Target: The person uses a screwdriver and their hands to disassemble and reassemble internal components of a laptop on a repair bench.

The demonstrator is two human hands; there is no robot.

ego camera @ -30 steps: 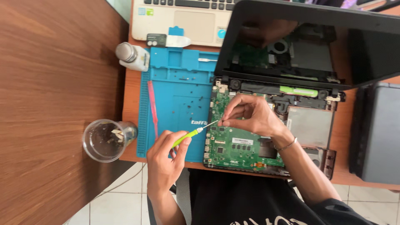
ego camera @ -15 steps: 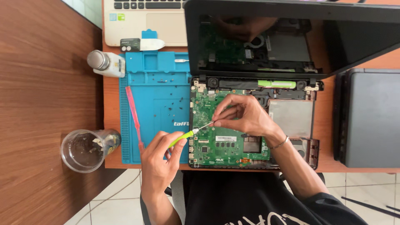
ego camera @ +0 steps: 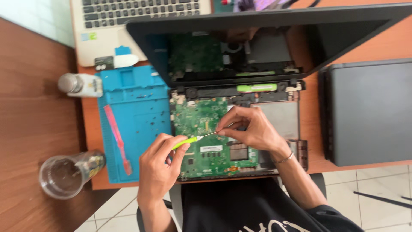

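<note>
Both hands steady a slim green-handled screwdriver (ego camera: 195,139) over the green circuit board (ego camera: 201,124).

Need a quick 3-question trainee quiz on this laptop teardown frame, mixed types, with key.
1. True or false: the left hand holds the screwdriver.
2. Multiple choice: the red tool lies on A) the blue mat B) the green board C) the closed grey laptop.
3. Fill in: the right hand pinches near the screwdriver's ____, above the board.

Key: 1 true; 2 A; 3 tip.
</note>
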